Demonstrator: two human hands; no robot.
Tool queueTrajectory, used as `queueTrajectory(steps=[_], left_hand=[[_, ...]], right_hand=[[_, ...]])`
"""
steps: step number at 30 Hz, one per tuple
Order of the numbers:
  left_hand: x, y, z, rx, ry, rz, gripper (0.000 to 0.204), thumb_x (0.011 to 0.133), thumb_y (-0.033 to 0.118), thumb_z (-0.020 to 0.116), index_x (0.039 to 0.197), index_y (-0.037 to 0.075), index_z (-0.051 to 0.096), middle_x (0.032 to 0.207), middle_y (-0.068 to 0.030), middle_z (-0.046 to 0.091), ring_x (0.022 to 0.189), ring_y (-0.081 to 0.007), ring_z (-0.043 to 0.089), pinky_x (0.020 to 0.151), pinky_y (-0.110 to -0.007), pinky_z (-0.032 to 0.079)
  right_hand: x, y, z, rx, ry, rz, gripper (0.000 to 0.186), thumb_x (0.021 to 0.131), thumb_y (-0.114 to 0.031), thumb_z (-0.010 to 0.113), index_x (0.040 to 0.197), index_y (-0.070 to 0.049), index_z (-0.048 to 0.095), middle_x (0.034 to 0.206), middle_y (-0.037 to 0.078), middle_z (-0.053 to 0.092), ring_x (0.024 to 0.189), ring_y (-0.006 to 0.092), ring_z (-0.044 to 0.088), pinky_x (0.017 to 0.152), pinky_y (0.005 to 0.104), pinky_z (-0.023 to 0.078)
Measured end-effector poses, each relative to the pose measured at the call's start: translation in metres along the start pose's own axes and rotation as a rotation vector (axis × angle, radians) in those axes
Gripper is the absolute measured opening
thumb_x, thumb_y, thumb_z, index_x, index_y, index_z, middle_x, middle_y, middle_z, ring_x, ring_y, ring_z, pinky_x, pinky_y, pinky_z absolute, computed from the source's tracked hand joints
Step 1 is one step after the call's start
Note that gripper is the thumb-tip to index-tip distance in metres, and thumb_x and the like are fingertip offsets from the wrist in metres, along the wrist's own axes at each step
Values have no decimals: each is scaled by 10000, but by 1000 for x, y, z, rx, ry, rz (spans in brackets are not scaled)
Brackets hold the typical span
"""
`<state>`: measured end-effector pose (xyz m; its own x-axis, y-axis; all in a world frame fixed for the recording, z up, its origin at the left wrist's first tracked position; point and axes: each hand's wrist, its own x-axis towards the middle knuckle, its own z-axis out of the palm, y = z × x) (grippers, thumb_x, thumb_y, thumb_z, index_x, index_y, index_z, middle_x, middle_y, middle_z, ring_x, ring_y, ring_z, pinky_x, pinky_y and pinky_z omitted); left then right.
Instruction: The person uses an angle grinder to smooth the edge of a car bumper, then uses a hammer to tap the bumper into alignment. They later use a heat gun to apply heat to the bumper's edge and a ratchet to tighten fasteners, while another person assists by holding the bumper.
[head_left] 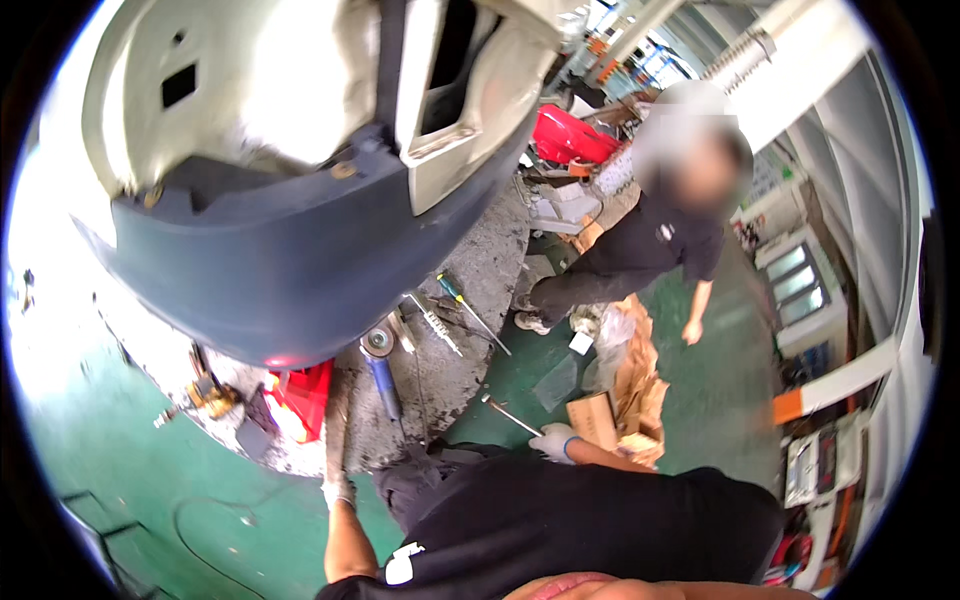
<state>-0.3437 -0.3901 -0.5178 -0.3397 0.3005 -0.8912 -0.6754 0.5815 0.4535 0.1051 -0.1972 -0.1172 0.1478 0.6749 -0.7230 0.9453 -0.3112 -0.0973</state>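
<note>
Where green floor (521, 366) meets grey worktop (455, 385), a hammer (512, 414) is gripped at five o'clock by the right hand (554, 442); left hand (339, 491), grip uncertain.

The bumper (300, 265) was slate blue, the panel (225, 75) cream, and the table (455, 385) grey with dark speckles. The lamp (312, 402) was red, the grinder (382, 382) blue, the screwdriver handle (450, 288) green and yellow, the hammer (515, 417) silvery. The right glove (555, 443) was white, the shirt (560, 520) black with a white mark, the box (594, 420) brown, the floor (290, 540) green.

Vehicle (300, 250) cut off at top. Co-worker's head (708, 165) blurred. Left grip (340, 491): hold unclear.
</note>
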Motion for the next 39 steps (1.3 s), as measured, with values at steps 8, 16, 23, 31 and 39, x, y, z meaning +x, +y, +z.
queueTrajectory(steps=[8, 16, 23, 31, 39], left_hand=[[-50, 53, -9, -26, -82, 10, 328, 968, 438, 619, 930, 115, 660, 702, -60, 614, 572, -240, 587, 534, -390, 445], [-55, 38, -60, 945, -325, 263, 333, 925, 421, 709, 1028, 110, 647, 806, -17, 644, 737, -257, 663, 731, -411, 545], [-72, 45, -61, 1330, -216, 514, 306, 899, 366, 736, 1066, 122, 655, 796, -19, 640, 717, -273, 649, 670, -446, 540], [-69, 52, 7, -57, -145, -178, 225, 899, 324, 712, 1008, 137, 648, 745, -35, 607, 673, -280, 625, 623, -445, 517], [-77, 42, 30, -33, -176, -183, 149, 908, 264, 615, 863, 146, 535, 719, -66, 555, 625, -239, 589, 546, -394, 431]], right_hand=[[53, -16, 29, -172, -27, -120, 510, 787, -400, 601, 1090, -25, 767, 1056, 255, 733, 1000, 396, 714, 897, 472, 540], [124, 74, 101, -10, -18, 122, 505, 759, -402, 681, 1066, -10, 767, 1058, 244, 742, 961, 376, 737, 841, 447, 565], [152, 99, 119, 277, -82, 250, 505, 778, -368, 725, 1119, 4, 747, 940, 176, 746, 879, 311, 746, 715, 456, 579], [139, 80, 90, 328, -25, 229, 550, 729, -334, 779, 1153, 15, 738, 1043, 210, 739, 962, 339, 732, 805, 427, 587], [148, 90, 72, 382, -111, 210, 570, 725, -339, 795, 1171, 11, 736, 1097, 221, 736, 1002, 330, 727, 851, 407, 571]])
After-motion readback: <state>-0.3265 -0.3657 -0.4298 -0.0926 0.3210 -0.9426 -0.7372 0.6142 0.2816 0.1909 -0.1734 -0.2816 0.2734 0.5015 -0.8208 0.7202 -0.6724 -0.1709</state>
